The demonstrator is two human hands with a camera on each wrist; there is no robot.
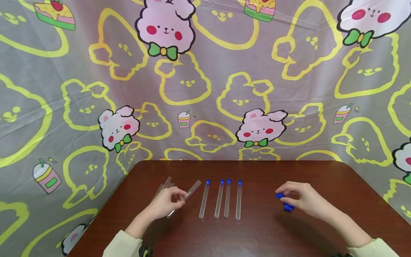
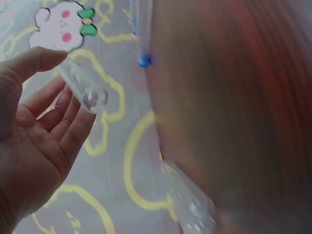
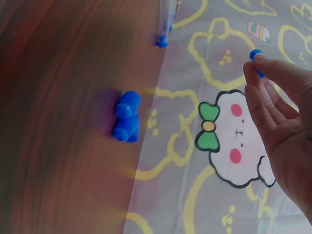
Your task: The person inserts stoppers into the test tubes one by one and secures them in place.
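Note:
Between thumb and fingers my left hand pinches a clear test tube, tilted with its rounded end toward me. The left wrist view shows that tube held off the table. My right hand pinches a small blue cap between thumb and fingertip; in the right wrist view the cap shows at the fingertips. Just below that hand, a little pile of blue caps lies on the table. The pile stands apart from the fingers in the right wrist view.
Several test tubes with blue caps lie side by side at the middle of the brown table. More clear tubes without caps lie at the left, partly behind my left hand. A patterned curtain hangs around the table's back and sides.

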